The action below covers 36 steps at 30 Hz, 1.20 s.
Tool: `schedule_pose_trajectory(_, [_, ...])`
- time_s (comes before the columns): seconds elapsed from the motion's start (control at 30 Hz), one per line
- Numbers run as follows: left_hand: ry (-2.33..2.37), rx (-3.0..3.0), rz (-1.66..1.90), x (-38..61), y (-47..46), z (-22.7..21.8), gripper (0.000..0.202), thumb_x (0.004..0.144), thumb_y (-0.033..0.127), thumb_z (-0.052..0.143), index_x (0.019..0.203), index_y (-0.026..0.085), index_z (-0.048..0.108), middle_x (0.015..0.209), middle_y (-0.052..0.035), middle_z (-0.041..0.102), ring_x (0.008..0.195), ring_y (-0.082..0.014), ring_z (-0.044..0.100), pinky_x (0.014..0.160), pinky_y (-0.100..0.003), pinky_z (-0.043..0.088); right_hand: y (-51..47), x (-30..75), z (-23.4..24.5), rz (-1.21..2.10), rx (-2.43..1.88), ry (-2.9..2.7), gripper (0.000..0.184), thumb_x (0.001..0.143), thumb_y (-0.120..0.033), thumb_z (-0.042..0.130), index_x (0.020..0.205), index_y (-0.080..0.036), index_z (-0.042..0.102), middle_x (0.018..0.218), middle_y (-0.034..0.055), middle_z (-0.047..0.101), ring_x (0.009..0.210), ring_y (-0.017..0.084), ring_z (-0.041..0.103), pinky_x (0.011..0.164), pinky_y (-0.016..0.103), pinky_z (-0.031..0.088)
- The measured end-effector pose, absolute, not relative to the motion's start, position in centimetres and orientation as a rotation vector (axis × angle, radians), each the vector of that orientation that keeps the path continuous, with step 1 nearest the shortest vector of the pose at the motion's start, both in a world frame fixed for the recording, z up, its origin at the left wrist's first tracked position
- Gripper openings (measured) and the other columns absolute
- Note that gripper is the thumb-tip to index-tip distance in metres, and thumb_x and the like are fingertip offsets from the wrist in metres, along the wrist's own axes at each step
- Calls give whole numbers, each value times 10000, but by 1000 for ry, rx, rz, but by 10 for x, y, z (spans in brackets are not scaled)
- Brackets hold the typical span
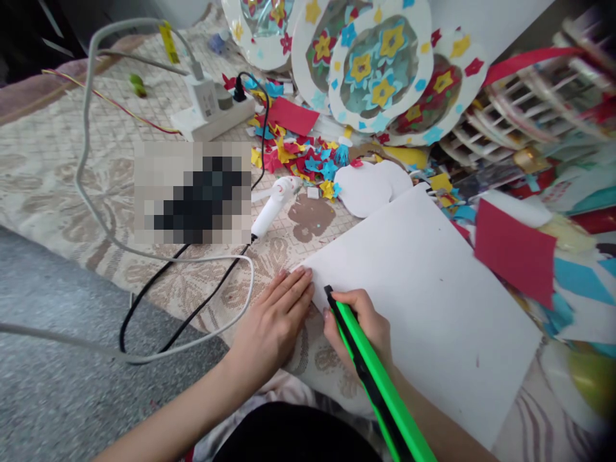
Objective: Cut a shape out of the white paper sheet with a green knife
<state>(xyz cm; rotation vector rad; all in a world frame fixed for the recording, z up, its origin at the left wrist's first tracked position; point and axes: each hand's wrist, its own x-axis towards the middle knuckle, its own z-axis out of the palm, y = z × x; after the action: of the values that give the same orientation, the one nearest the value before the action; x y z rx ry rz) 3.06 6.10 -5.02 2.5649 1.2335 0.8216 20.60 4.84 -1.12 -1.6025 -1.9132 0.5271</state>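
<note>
Left hand (276, 321): palm down, fingers straight and side by side, fingertips at the left corner of the sheet. Right hand (378, 328): curled around a long green-and-black plastic cutter (378, 378), its dark tip over the sheet near that corner; contact cannot be told.

Large smooth white rectangular sheet (428, 308): lying on the desk (38, 173), which is spread with beige floral cloth, before the person and partly under the right forearm.

Beyond the sheet: white rounded flat cutouts (363, 189), just beside its far edge; loose heap of red, yellow and blue paper stars (312, 160); white round-framed panels (382, 67) decorated with stars, standing behind the heap. Right of the sheet: dark-red paper piece (514, 251). Farther left: white power strip (228, 119), plugs fitted.
</note>
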Motion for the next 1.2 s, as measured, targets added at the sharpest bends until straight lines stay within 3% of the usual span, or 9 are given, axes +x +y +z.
schedule_pose_trajectory(0.3, [1241, 2534, 866, 32, 60, -50, 373, 906, 94, 462, 1267, 83, 558, 1394, -169, 530, 1351, -275, 433, 1101, -498, 415, 34, 207, -13, 537, -1594, -1923, 159, 842, -217, 571, 991, -215, 514, 563, -83, 560, 388, 74, 508, 440, 147, 441])
schedule_pose_trajectory(0.73, [1243, 2562, 840, 30, 61, -52, 377, 902, 101, 484, 1272, 79, 549, 1408, -164, 518, 1360, -278, 421, 1109, -495, 408, 18, 215, -19, 448, -1506, -1988, 189, 828, -192, 561, 1011, -225, 523, 689, -37, 655, 421, 82, 547, 480, 175, 470])
schedule_pose_trajectory(1.03, [1250, 2533, 923, 32, 63, -41, 298, 922, 142, 496, 1200, 86, 587, 1326, -162, 594, 1288, -270, 513, 1075, -482, 453, 13, 238, -13, 698, -1555, -1788, 191, 840, -215, 599, 1020, -224, 536, 777, -4, 688, 581, 115, 654, 577, 201, 531])
schedule_pose_trajectory(1.2, [1178, 2433, 1171, 28, 53, -46, 311, 871, 75, 566, 1181, 85, 587, 1274, -160, 631, 1283, -254, 514, 1058, -441, 469, 22, 250, -19, 791, -1411, -1906, 239, 839, -186, 596, 1057, -239, 513, 803, -5, 682, 599, 117, 662, 576, 211, 535])
